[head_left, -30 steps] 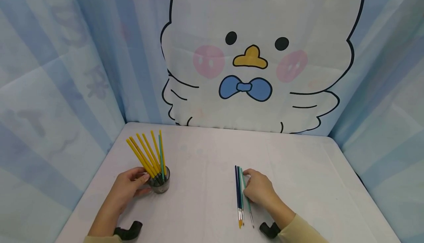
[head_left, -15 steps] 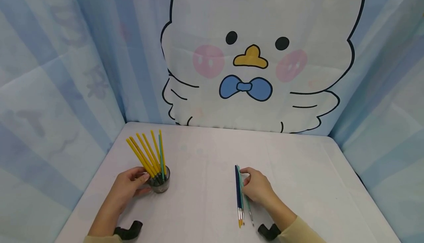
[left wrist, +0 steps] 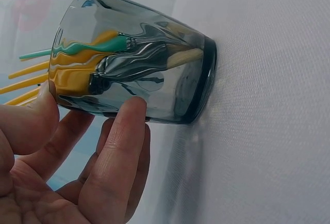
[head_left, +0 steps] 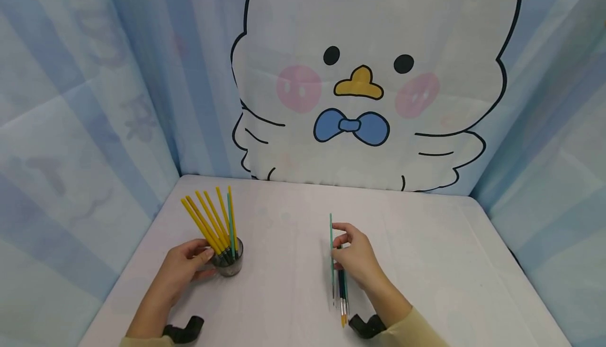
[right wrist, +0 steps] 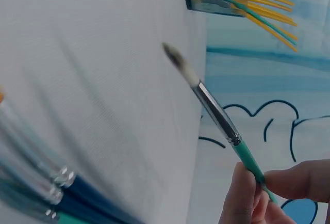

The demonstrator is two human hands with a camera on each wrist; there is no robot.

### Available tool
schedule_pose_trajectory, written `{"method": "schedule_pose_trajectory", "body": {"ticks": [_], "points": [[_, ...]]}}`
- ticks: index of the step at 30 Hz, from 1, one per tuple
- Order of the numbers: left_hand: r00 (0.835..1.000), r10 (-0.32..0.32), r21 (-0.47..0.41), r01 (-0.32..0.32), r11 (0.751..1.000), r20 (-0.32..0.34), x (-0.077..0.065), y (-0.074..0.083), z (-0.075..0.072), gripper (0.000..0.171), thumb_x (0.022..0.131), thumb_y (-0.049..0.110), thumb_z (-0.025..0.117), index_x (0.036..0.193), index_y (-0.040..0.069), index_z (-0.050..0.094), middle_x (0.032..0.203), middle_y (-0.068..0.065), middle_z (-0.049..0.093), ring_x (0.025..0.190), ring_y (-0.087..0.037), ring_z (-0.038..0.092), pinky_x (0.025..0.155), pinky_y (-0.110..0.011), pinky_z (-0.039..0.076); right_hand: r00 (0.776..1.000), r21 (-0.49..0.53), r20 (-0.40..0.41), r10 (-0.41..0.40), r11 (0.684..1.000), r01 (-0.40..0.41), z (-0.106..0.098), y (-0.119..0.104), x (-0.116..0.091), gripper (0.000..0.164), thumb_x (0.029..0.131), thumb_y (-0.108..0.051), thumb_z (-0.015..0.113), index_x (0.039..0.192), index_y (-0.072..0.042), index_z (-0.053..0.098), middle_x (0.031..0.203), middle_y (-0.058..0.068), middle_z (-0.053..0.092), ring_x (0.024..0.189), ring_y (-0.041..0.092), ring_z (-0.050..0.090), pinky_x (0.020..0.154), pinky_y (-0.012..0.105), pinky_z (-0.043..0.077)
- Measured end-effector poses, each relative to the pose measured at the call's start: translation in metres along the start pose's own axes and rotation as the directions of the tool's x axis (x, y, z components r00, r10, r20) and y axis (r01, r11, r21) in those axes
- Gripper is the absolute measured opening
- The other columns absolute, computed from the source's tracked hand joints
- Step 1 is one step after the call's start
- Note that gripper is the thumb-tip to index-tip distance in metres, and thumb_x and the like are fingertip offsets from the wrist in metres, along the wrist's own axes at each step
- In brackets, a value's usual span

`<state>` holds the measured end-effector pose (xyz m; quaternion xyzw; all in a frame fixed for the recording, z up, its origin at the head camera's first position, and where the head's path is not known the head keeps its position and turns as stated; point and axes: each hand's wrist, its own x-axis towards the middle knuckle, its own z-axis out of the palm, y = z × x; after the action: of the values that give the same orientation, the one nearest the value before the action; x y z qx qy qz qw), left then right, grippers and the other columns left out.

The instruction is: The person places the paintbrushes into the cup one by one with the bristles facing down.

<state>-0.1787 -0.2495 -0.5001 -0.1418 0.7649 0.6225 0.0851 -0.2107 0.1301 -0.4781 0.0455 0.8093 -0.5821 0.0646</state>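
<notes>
My right hand (head_left: pixel 357 256) pinches a teal paintbrush (right wrist: pixel 245 159) by its handle, between thumb and fingers. That brush is raised over the table, its dark-tipped bristles pointing down and its silver ferrule showing in the right wrist view. Beneath it lie two navy paintbrushes (head_left: pixel 342 286) and another teal one (head_left: pixel 346 297), side by side and partly hidden by my hand. On the left my left hand (head_left: pixel 182 265) holds the side of a smoky glass (left wrist: pixel 180 90), thumb near the rim. Several yellow paintbrushes (head_left: pixel 208 215) and one teal brush (head_left: pixel 230 218) stand bristles down in the glass.
A white cloth covers the table (head_left: pixel 284 263). Behind it hangs a curtain (head_left: pixel 379 163) printed with a white cartoon bird, and blue striped curtains (head_left: pixel 71 126) close in both sides. Black curved pieces (head_left: pixel 184 329) sit at each wrist.
My right hand has picked up the outer teal paintbrush and moved it up and left, across the other brushes. The left hand and the glass stay where they were.
</notes>
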Motion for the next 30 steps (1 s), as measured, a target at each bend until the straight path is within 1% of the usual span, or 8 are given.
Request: {"method": "schedule_pose_trajectory", "body": {"ticks": [3,7,11,15,19,23,30], "points": [[1.0,-0.004,0.0,0.004,1.0,0.0,0.001,0.0,0.0,0.046,0.11,0.012,0.063,0.15,-0.007,0.055,0.131,-0.021,0.062,0.113,-0.022,0.069,0.087,-0.034,0.072,0.999,0.068,-0.006,-0.05,0.996,0.051,0.008,-0.008,0.001,0.067,0.086,0.012,0.066,0.148,-0.013,0.06,0.101,0.011,0.06,0.068,0.017,0.06,0.058,0.032,0.067],[1.0,-0.006,-0.001,0.006,1.0,0.001,0.001,0.0,0.001,0.045,0.11,0.012,0.063,0.15,-0.007,0.055,0.131,-0.022,0.062,0.113,-0.023,0.069,0.087,-0.035,0.072,0.993,0.129,-0.013,-0.119,0.984,0.119,0.02,-0.019,0.0,0.066,0.088,0.013,0.066,0.148,-0.015,0.06,0.103,0.013,0.06,0.073,0.016,0.063,0.062,0.033,0.069],[1.0,-0.009,-0.001,0.009,1.0,0.001,0.0,0.002,0.002,0.045,0.11,0.012,0.062,0.15,-0.008,0.054,0.131,-0.021,0.062,0.115,-0.025,0.068,0.087,-0.035,0.072,0.983,0.183,-0.032,-0.179,0.966,0.182,0.034,-0.03,0.001,0.065,0.089,0.013,0.066,0.147,-0.015,0.06,0.105,0.014,0.059,0.075,0.015,0.063,0.065,0.033,0.07],[1.0,-0.011,-0.004,0.011,1.0,0.002,-0.001,0.003,0.001,0.046,0.11,0.012,0.062,0.151,-0.008,0.053,0.131,-0.022,0.062,0.119,-0.029,0.067,0.087,-0.035,0.072,0.974,0.25,-0.037,-0.224,0.942,0.226,0.05,-0.041,0.003,0.064,0.09,0.014,0.065,0.146,-0.016,0.058,0.103,0.01,0.059,0.078,0.015,0.063,0.067,0.03,0.069],[1.0,-0.01,-0.002,0.01,1.0,0.003,-0.001,0.004,0.001,0.046,0.11,0.012,0.062,0.151,-0.008,0.053,0.132,-0.023,0.062,0.118,-0.028,0.068,0.087,-0.035,0.072,0.961,0.301,-0.051,-0.271,0.914,0.274,0.069,-0.051,0.004,0.063,0.091,0.014,0.065,0.146,-0.017,0.056,0.102,0.007,0.058,0.081,0.016,0.063,0.069,0.029,0.069],[1.0,-0.006,-0.005,0.006,1.0,0.011,-0.001,0.003,0.001,0.046,0.11,0.012,0.062,0.151,-0.009,0.053,0.132,-0.022,0.062,0.114,-0.024,0.069,0.087,-0.035,0.072,0.946,0.344,-0.067,-0.317,0.883,0.32,0.088,-0.06,0.005,0.065,0.091,0.016,0.065,0.146,-0.019,0.055,0.104,0.008,0.058,0.085,0.017,0.064,0.071,0.029,0.07],[1.0,-0.003,-0.003,0.003,1.0,0.005,-0.001,0.001,0.0,0.045,0.11,0.012,0.062,0.15,-0.008,0.054,0.13,-0.021,0.063,0.111,-0.022,0.069,0.086,-0.036,0.072,0.921,0.469,-0.102,-0.376,0.799,0.378,0.127,-0.072,0.002,0.062,0.093,0.018,0.063,0.143,-0.017,0.055,0.107,0.01,0.058,0.094,0.026,0.065,0.076,0.031,0.072]]}}
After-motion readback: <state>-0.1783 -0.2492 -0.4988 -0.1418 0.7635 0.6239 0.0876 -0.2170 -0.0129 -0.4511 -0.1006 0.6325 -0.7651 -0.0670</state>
